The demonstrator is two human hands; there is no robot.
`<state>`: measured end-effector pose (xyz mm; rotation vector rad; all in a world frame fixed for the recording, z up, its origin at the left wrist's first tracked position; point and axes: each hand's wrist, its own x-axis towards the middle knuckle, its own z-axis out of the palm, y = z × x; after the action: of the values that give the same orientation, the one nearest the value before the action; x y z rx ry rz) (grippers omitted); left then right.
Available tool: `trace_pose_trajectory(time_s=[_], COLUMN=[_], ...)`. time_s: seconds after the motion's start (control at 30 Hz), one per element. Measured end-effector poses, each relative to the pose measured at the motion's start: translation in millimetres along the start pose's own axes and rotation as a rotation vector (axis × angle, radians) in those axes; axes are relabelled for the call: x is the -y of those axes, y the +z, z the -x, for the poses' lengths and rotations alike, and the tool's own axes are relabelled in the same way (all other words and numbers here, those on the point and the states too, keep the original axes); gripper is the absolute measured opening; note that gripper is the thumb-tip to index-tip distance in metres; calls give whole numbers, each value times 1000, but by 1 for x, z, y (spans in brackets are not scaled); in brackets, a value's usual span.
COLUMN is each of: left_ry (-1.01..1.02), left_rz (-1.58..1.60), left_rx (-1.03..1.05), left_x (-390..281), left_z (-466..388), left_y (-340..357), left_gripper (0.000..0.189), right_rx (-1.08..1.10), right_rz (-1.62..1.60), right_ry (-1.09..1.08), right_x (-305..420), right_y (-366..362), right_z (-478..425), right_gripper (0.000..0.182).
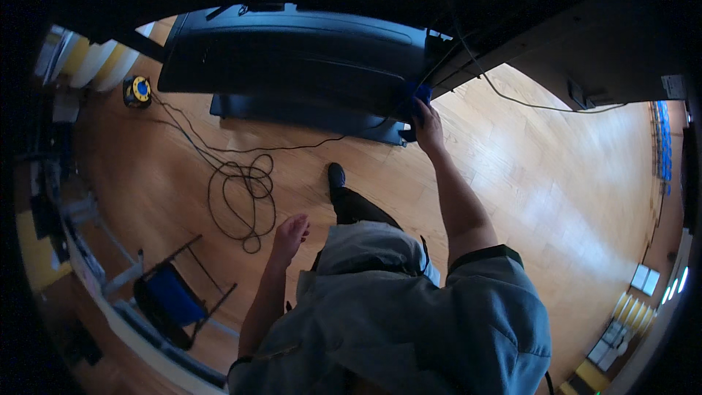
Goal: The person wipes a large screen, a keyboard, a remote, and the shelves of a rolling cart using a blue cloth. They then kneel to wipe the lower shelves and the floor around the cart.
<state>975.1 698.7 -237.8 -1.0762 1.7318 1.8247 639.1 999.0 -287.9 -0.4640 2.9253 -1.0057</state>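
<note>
My right hand (429, 127) is stretched forward and closed on a dark blue cloth (419, 93). It holds the cloth at the right end of a large dark panel (285, 66), whose exact kind I cannot tell. My left hand (291, 236) hangs at my left side, fingers loosely curled, touching nothing. Below the panel's lower edge shows a flat dark base (307, 120) near the floor. A thin cable (507, 97) hangs in front of the dark structure at the upper right.
A black cable lies in loops (252, 186) on the wood floor, running to a yellow and black cable reel (137, 91) at the left. A folding chair with a blue seat (174, 295) stands lower left. Blue items (663, 145) line the far right.
</note>
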Motion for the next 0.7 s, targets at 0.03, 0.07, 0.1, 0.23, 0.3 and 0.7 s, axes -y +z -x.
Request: trace_pose_trajectory(time_s=[0.03,0.07,0.1,0.23,0.3,0.7], left_ry=[-2,-3,7,52,4,-173], left_rz=[6,-9,-16,185,204,173], left_rx=[13,-2,-18,-155,-224,-202], left_x=[-8,-16,-28,-4,-21,-25], left_z=[-4,-8,-15,-53,-54,-72], left_y=[-8,-17,-24,-72,-71,-103], left_gripper=[33,32,30,29,30,30], right_rx=[57,115,169,618,497,-184], right_rz=[15,29,46,-200,-346,333], right_ry=[56,112,156,437,358,745], right_x=[-1,-1,3,104,144,101], right_y=[-9,-17,-27,-74,-67,104], right_z=[8,18,20,2,-5,-84], right_gripper=[46,45,45,43,44,92])
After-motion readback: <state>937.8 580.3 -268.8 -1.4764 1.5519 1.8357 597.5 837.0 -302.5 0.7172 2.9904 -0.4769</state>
